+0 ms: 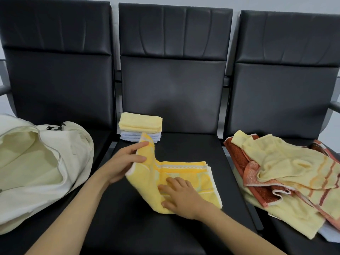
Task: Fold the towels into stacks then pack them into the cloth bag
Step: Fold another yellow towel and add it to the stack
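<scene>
A bright yellow towel (pixel 185 173) with a white patterned band lies on the middle black seat. My left hand (pixel 123 162) pinches its left end and lifts it off the seat. My right hand (pixel 181 196) presses flat on the towel's near part, fingers spread. Behind them stands a small stack of folded towels (pixel 140 128), pale yellow on top of white. A cream cloth bag (pixel 36 168) lies on the left seat with its zipped mouth gaping. On the right seat is a heap of unfolded towels (pixel 287 177), pale yellow and rust orange.
Three black padded chairs stand side by side with narrow gaps between the seats (pixel 226 150). Metal armrests show at the far left (pixel 3 87) and far right (pixel 334 105) edges. Bare black seat (pixel 193 146) shows behind and to the right of the yellow towel.
</scene>
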`<state>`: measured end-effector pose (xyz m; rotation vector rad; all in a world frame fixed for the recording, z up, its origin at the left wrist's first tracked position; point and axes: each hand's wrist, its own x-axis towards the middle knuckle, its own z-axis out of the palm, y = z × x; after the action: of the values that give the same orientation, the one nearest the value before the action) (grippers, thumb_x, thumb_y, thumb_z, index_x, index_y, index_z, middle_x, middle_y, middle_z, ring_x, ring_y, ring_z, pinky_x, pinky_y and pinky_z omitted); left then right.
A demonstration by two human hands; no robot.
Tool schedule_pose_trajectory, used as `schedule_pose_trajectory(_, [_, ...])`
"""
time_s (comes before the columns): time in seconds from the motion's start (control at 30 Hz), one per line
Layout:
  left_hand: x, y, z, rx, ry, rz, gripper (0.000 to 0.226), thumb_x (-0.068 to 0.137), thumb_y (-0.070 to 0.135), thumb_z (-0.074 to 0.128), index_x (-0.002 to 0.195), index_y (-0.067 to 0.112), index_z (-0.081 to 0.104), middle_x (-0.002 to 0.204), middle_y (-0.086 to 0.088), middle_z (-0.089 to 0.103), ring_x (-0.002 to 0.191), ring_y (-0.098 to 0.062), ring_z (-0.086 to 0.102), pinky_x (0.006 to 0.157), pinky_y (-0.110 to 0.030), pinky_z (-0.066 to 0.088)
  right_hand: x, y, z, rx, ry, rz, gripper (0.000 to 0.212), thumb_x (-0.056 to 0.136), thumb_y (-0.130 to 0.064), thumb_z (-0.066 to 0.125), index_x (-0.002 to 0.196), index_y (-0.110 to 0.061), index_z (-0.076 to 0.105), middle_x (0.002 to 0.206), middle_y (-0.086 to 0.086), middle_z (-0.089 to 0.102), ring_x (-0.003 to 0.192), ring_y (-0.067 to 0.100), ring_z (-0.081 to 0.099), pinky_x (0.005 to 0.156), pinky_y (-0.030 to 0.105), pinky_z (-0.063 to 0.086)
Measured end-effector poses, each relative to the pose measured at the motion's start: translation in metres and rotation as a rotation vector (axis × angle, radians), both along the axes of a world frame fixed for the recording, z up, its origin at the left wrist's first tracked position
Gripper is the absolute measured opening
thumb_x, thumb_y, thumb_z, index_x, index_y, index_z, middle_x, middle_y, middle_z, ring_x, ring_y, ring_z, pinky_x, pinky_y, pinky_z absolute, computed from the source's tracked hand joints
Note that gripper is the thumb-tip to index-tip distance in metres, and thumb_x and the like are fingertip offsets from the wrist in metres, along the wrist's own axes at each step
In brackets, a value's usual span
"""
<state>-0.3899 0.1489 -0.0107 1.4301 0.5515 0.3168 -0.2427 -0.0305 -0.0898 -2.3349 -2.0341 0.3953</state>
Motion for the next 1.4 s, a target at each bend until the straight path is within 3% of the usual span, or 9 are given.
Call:
schedule_pose_trajectory(0.13, [0.021, -0.026, 0.006, 0.03, 0.005, -0.025, 0.057, 0.085, -0.001, 0.062, 0.132, 0.028, 0.05, 0.122, 0.003, 0.06, 0.107, -0.016, 0.063, 0.082, -0.027, 0.053, -0.021, 0.007, -0.01, 0.177, 0.016, 0.032, 0.053, 0.087, -0.052, 0.026, 0.127, -0.02, 0.041, 0.13, 0.008, 0.038, 0.122, 0.027, 0.035, 0.11, 0.045, 0.027])
schedule_pose_trajectory(0.23, [0.029, -0.037, 0.003, 0.096, 0.06, -0.05, 0.061, 0.083, 0.002, 0.067, 0.133, 0.031, 0.049, 0.119, -0.001, 0.063, 0.106, -0.019, 0.064, 0.09, -0.035, 0.053, -0.016, 0.006, -0.002, 0.14, -0.041, 0.112, 0.054, 0.092, -0.052, 0.024, 0.133, -0.024, 0.044, 0.135, 0.007, 0.038, 0.122, 0.027, 0.034, 0.108, 0.044, 0.027])
schedule_pose_trajectory(0.43, [0.046, -0.049, -0.009, 0.18, 0.166, -0.116, 0.062, 0.084, 0.007, 0.065, 0.138, 0.031, 0.047, 0.096, 0.001, 0.065, 0.086, -0.012, 0.064, 0.081, -0.028, 0.051, -0.008, -0.001, 0.007, -0.16, 0.048, 0.246, 0.056, 0.1, -0.048, 0.034, 0.151, -0.034, 0.017, 0.161, 0.001, -0.004, 0.146, 0.02, -0.014, 0.118, 0.045, -0.011])
schedule_pose_trajectory(0.67, [0.056, -0.053, -0.014, 0.252, 0.221, -0.136, 0.065, 0.084, 0.008, 0.063, 0.141, 0.031, 0.044, 0.117, -0.004, 0.061, 0.096, -0.014, 0.062, 0.08, -0.025, 0.049, 0.059, -0.03, 0.045, -0.272, 0.225, -0.057, 0.047, 0.096, -0.026, 0.055, 0.141, -0.032, 0.045, 0.152, -0.008, 0.032, 0.139, 0.017, 0.031, 0.113, 0.034, 0.029])
schedule_pose_trajectory(0.8, [0.065, -0.066, -0.02, 0.28, 0.244, -0.156, 0.067, 0.084, 0.007, 0.064, 0.143, 0.028, 0.041, 0.123, -0.003, 0.054, 0.091, -0.009, 0.059, 0.073, -0.019, 0.046, 0.076, -0.032, 0.039, -0.261, 0.255, -0.139, 0.053, 0.091, -0.025, 0.062, 0.141, -0.03, 0.045, 0.152, -0.01, 0.032, 0.139, 0.014, 0.031, 0.113, 0.03, 0.028])
schedule_pose_trajectory(1.0, [0.072, -0.078, -0.037, 0.324, 0.276, -0.209, 0.078, 0.069, 0.022, 0.067, 0.142, 0.032, 0.04, 0.136, -0.003, 0.052, 0.113, -0.014, 0.058, 0.098, -0.037, 0.049, 0.066, -0.026, 0.036, -0.252, 0.392, -0.067, 0.047, 0.093, -0.027, 0.059, 0.139, -0.026, 0.048, 0.144, -0.015, 0.04, 0.109, 0.005, 0.041, 0.095, 0.024, 0.033])
schedule_pose_trajectory(1.17, [0.072, -0.086, -0.043, 0.144, 0.226, -0.271, 0.059, 0.093, 0.02, 0.061, 0.145, 0.03, 0.036, 0.135, 0.002, 0.049, 0.105, -0.017, 0.064, 0.08, -0.032, 0.057, 0.084, -0.029, 0.045, -0.196, 0.627, -0.258, 0.033, 0.097, -0.016, 0.051, 0.128, -0.018, 0.061, 0.12, -0.008, 0.06, 0.102, 0.0, 0.055, 0.095, 0.023, 0.044])
schedule_pose_trajectory(1.3, [0.073, -0.085, -0.038, 0.124, 0.198, -0.229, 0.042, 0.101, 0.02, 0.047, 0.141, 0.028, 0.04, 0.132, 0.002, 0.049, 0.105, -0.016, 0.064, 0.083, -0.029, 0.057, 0.08, -0.027, 0.044, -0.055, 0.853, -0.568, 0.032, 0.099, -0.033, 0.047, 0.115, -0.01, 0.064, 0.111, 0.002, 0.067, 0.097, 0.014, 0.064, 0.085, 0.027, 0.054])
schedule_pose_trajectory(1.4, [0.069, -0.077, -0.034, 0.184, 0.197, -0.114, 0.031, 0.098, 0.01, 0.05, 0.127, 0.022, 0.053, 0.125, 0.002, 0.056, 0.102, -0.014, 0.065, 0.083, -0.028, 0.057, 0.068, -0.02, 0.036, -0.011, 0.684, -0.623, 0.039, 0.092, -0.05, 0.054, 0.104, -0.013, 0.062, 0.093, -0.002, 0.066, 0.08, 0.01, 0.062, 0.074, 0.027, 0.053])
